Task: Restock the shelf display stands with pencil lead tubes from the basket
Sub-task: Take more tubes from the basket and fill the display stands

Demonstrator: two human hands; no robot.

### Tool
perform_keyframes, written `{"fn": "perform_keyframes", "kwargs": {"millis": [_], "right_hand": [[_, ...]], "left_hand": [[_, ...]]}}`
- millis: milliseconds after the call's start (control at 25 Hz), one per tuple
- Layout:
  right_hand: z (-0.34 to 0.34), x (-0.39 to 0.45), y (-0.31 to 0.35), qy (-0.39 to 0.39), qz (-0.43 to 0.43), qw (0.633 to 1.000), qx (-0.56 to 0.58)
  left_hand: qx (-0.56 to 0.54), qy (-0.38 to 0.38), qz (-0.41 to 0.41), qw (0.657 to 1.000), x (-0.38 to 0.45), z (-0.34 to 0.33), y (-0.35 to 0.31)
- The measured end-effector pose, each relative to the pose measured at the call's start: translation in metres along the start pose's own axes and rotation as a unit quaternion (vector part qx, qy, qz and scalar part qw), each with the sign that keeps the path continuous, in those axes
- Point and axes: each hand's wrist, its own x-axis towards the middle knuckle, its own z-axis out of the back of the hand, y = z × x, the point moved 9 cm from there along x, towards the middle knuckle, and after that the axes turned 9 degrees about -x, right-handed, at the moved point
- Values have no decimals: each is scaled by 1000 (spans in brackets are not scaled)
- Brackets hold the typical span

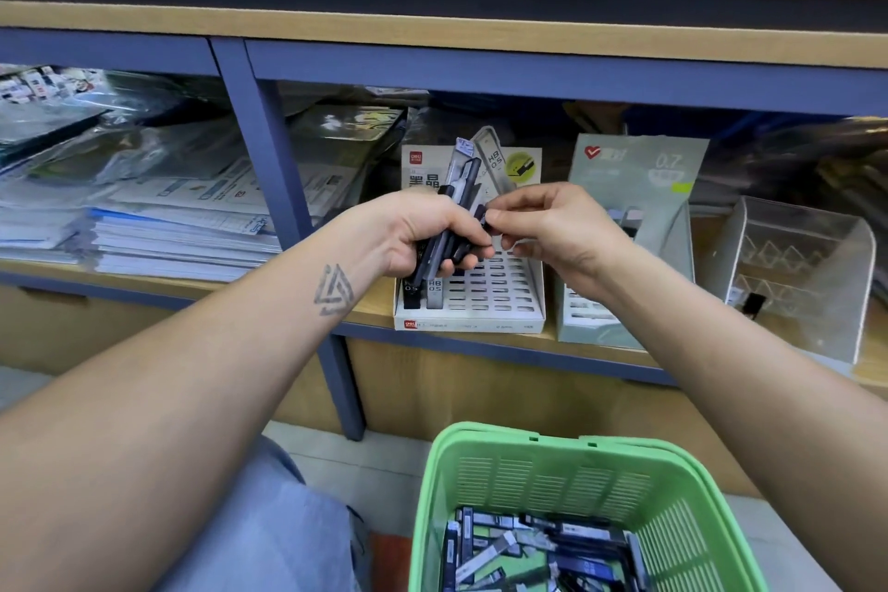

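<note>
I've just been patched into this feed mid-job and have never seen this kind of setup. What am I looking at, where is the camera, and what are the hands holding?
There is no machine here: a person works with two bare hands. The single picture comes from a wide-angle camera on the person's head, looking forward and down.

The left hand grips a bundle of slim dark and clear pencil lead tubes, some marked HB 0.5. The right hand pinches one tube of that bundle at its fingertips.

Behind the hands, on the wooden shelf, stands a white slotted cardboard display stand with two tubes in its front left slots. To its right are a pale green display stand marked 0.7 and a clear plastic holder.

Below, the green plastic basket holds many loose tubes.
</note>
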Motion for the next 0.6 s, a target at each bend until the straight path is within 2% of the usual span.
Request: {"fn": "perform_keyframes", "kwargs": {"millis": [160, 320, 600], "right_hand": [[23, -2, -2, -42, 1, 999, 19], [53, -11, -5, -74, 15, 997, 34], [97, -37, -19, -68, 21, 993, 98]], "left_hand": [[-46, 13, -18, 999, 0, -11, -9], [-65, 20, -3, 998, 4, -22, -9], [-30, 25, -11, 999, 20, -67, -9]]}}
